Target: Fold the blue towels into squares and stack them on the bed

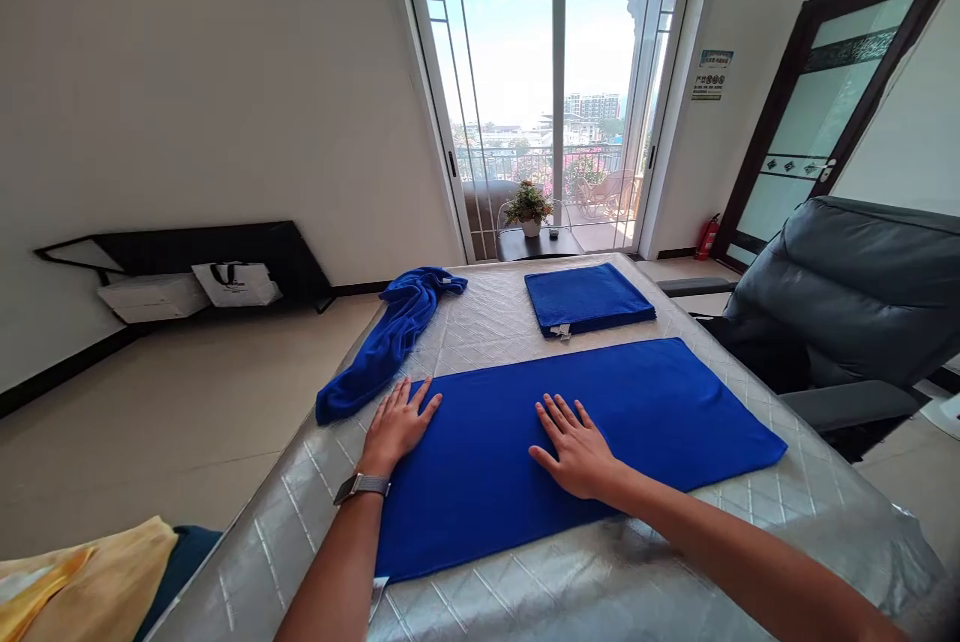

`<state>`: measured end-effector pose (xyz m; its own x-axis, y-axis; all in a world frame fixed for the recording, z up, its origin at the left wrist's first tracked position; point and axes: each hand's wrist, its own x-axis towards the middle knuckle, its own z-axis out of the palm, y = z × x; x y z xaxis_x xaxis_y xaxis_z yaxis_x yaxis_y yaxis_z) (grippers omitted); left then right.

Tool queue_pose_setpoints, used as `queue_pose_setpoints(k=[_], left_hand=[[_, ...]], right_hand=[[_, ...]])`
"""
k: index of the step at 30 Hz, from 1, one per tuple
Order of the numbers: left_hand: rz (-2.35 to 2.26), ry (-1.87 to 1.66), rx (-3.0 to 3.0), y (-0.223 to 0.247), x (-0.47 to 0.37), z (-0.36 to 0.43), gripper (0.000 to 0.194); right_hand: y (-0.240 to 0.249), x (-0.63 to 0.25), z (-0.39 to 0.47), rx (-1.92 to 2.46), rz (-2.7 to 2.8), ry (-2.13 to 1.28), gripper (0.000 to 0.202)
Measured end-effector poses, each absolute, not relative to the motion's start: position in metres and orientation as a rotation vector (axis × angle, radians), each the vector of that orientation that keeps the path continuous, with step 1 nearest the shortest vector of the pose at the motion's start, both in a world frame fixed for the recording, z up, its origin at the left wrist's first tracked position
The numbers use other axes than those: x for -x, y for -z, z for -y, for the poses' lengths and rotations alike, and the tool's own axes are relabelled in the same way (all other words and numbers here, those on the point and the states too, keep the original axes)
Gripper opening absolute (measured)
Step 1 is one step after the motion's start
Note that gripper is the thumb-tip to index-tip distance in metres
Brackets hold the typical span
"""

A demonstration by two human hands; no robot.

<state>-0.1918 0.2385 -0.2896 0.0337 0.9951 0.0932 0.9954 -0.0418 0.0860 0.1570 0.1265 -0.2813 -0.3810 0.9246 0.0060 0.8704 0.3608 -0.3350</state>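
Observation:
A blue towel lies spread flat across the silvery quilted cover. My left hand rests on the towel's left edge, palm down with fingers stretched, and a watch is on that wrist. Near the towel's middle, my right hand lies flat with its fingers spread. Beyond the towel is a neat stack of folded blue towels with white labels at its near edge. A crumpled blue towel lies to the left, close to the cover's edge.
A black armchair stands at the right. Behind the far end are a small table with a potted plant and a sliding glass door. Yellow cloth shows at the lower left. Bags sit on a black rack by the wall.

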Motion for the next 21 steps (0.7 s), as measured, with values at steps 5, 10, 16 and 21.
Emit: queue_pose_setpoints(k=[5,10,16,21], left_hand=[[2.187,0.227,2.261,0.294,0.195,-0.243,0.067],[2.193,0.186,2.27,0.295,0.197,-0.246,0.068],[2.204,0.179,2.241,0.292,0.194,-0.244,0.066],[2.189,0.152,2.244,0.293,0.195,-0.244,0.067]], right_hand=[[0.298,-0.287,-0.117,2.073,2.227,-0.201,0.076],[0.324,-0.426,-0.106,2.492,1.88,0.003,0.075],[0.333,-0.466,-0.099,2.513,1.828,0.305,0.069],[0.292,-0.398,-0.116,2.305,2.0,0.346,0.062]])
